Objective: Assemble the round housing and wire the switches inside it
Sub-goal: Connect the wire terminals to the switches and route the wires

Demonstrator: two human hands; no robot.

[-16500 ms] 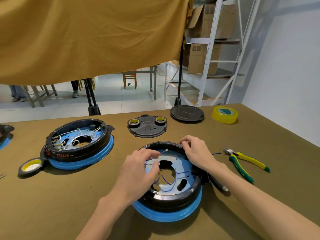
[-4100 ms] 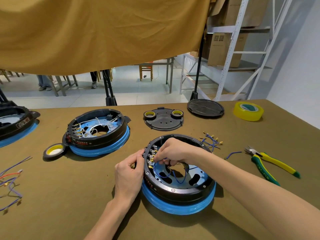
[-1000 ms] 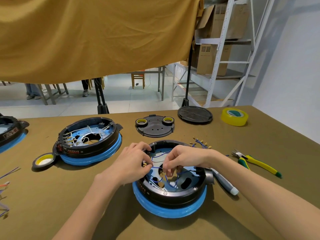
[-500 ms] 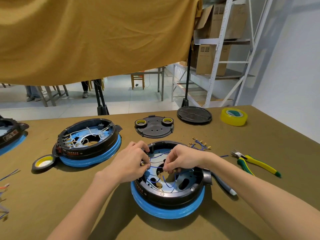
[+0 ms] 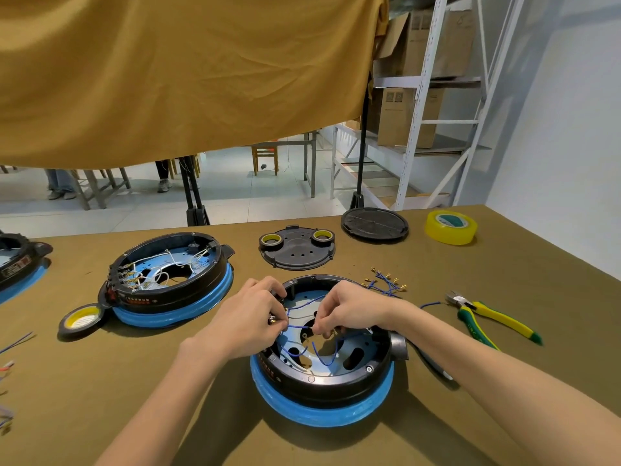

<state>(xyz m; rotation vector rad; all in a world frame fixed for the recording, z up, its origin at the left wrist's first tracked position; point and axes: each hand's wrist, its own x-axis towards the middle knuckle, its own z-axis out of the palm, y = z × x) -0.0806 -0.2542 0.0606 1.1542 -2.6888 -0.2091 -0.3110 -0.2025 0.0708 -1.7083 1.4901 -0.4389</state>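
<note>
So the round housing [image 5: 324,371], black with a blue ring round its base, sits on the counter [image 5: 504,270] right in front of the person, open side up. Both hands are over its left half. The left hand [image 5: 245,321] has its fingers curled at the left inner wall, where the little brass terminals are, and looks like it's pinching one end of a blue wire [image 5: 297,327]. The right hand [image 5: 349,311] pinches the other end of that same wire between thumb and fingertips, just above the middle of the housing. More blue wires loop loose across the plate inside.

A second housing [image 5: 168,284] with white wiring sits off to the left, black tape roll [image 5: 80,322] touching it. Behind are a black cover plate [image 5: 297,250], a round black lid [image 5: 374,225] and yellow tape [image 5: 451,227]. Spare blue wires with brass ends [image 5: 386,284] lie just right of the housing, yellow-green pliers [image 5: 487,319] further right.
</note>
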